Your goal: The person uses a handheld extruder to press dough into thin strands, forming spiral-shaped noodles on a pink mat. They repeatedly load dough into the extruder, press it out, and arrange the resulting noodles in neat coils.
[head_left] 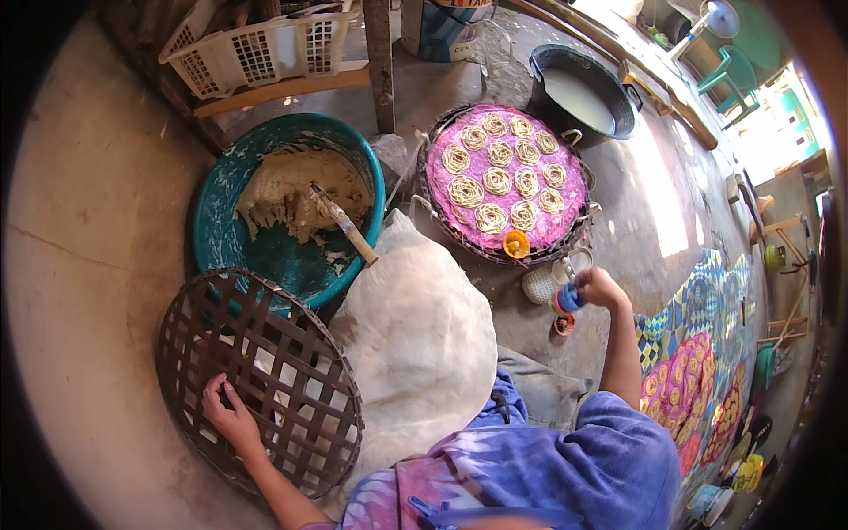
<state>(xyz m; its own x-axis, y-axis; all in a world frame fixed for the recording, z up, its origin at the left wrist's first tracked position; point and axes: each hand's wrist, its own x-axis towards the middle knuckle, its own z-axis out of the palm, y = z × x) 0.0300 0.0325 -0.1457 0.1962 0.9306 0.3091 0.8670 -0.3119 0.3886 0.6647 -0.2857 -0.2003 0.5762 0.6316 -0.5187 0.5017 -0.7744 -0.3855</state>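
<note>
My left hand lies on the round, dark woven tray, its fingers spread over the open lattice. At the right, my right hand is closed around a small blue, cup-like piece; its exact kind is hard to make out. Close to that hand stand a white dotted cup, a metal mug and a small orange-red cup on the floor. Ahead, a pink-covered round tray carries several coiled rings of pale dough and a small yellow-orange cup.
A teal basin holds pale dough and a wooden-handled tool. Pale cloth covers my lap. Farther off are a black tub of cloudy liquid, a white crate and a bucket. More coils lie on pink sheets at right.
</note>
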